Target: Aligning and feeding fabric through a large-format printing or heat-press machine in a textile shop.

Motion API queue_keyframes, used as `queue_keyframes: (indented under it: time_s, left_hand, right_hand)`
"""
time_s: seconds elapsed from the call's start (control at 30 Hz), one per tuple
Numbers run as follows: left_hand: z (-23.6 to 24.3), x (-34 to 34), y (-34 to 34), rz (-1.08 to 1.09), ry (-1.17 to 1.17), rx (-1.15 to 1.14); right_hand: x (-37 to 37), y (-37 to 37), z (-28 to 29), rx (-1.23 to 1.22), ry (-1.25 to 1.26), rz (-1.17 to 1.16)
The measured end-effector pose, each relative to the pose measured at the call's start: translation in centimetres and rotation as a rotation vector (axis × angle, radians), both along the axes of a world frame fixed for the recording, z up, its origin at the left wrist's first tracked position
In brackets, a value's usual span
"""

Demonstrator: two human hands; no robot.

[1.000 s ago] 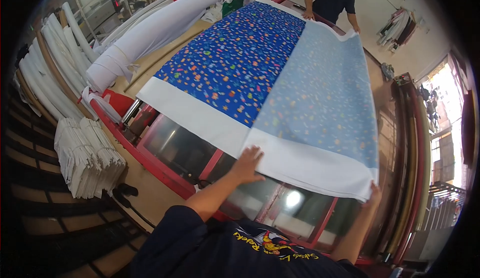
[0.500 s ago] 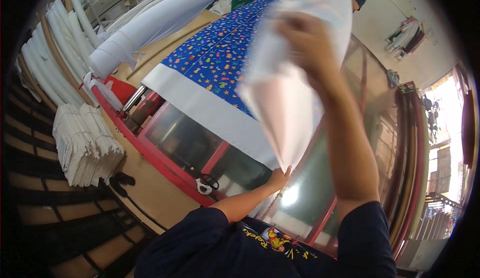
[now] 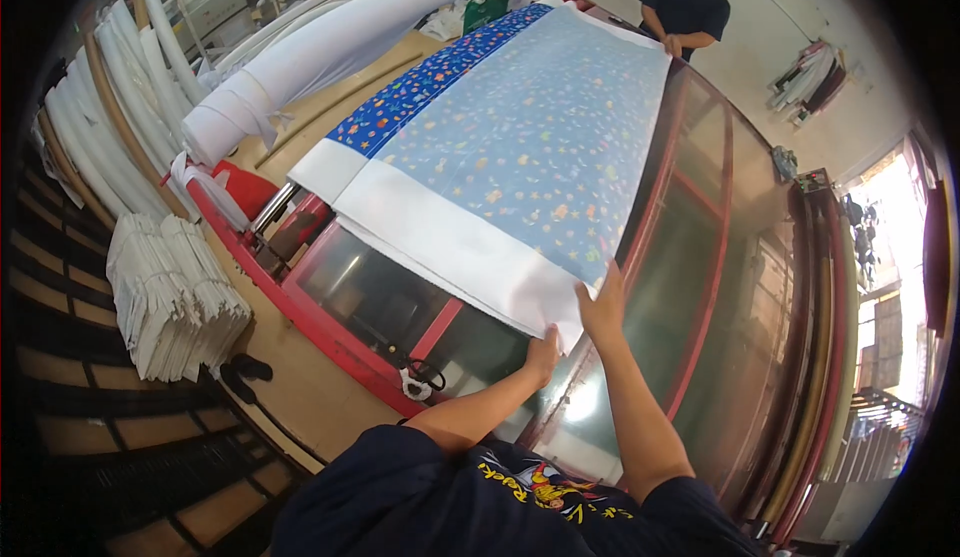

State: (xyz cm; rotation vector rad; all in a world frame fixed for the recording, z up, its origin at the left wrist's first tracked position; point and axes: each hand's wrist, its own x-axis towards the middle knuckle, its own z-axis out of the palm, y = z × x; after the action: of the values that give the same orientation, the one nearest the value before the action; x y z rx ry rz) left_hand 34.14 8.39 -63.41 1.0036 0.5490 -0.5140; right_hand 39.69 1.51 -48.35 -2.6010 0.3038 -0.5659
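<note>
A long patterned fabric with white borders lies folded over on the red-framed glass-topped table (image 3: 682, 247). Its upper layer (image 3: 510, 137) shows the pale reverse of the print; a bright blue strip (image 3: 375, 122) shows along the left. My left hand (image 3: 545, 357) is closed on the white border (image 3: 450, 247) at the near corner. My right hand (image 3: 603, 302) grips the fabric's right edge just above that corner. A co-worker (image 3: 685, 7) stands at the far end, hands at the fabric's far right corner.
A large white fabric roll (image 3: 320, 67) lies along the left, with upright rolls (image 3: 85, 137) and bundled white stacks (image 3: 170, 297) beside it. A black looped object (image 3: 425, 372) sits on the near frame. Long poles (image 3: 820, 337) stand at the right.
The top layer has been lifted and folded leftward, covering much of the bright blue print. My right hand, raised high half a second ago, has come down beside my left at the near corner.
</note>
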Motion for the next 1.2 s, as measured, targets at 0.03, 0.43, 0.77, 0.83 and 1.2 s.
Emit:
queue_keyframes:
  time_s: [0.03, 0.43, 0.77, 0.83, 1.2]
  left_hand:
    - [1.8, 0.3, -0.4, -0.027, -0.018, -0.013]
    - [15.2, 0.6, 8.4, -0.762, -1.025, 0.525]
    - [3.8, 4.8, 13.6, -0.931, -1.474, 1.343]
    - [5.0, 3.4, 9.8, -0.874, -1.509, 1.167]
    - [3.4, -0.2, -1.3, -0.775, -0.818, 0.615]
  right_hand:
    - [-1.4, -3.1, -2.9, -0.011, -0.004, -0.180]
    - [-8.6, -11.2, -4.9, 1.544, 0.043, -0.351]
    - [-22.6, -25.2, 9.9, 1.144, -0.275, -0.443]
    - [-21.8, -24.5, 16.8, 0.947, -0.326, -0.402]
    - [12.7, 6.6, 31.5, 0.444, -0.012, 0.800]
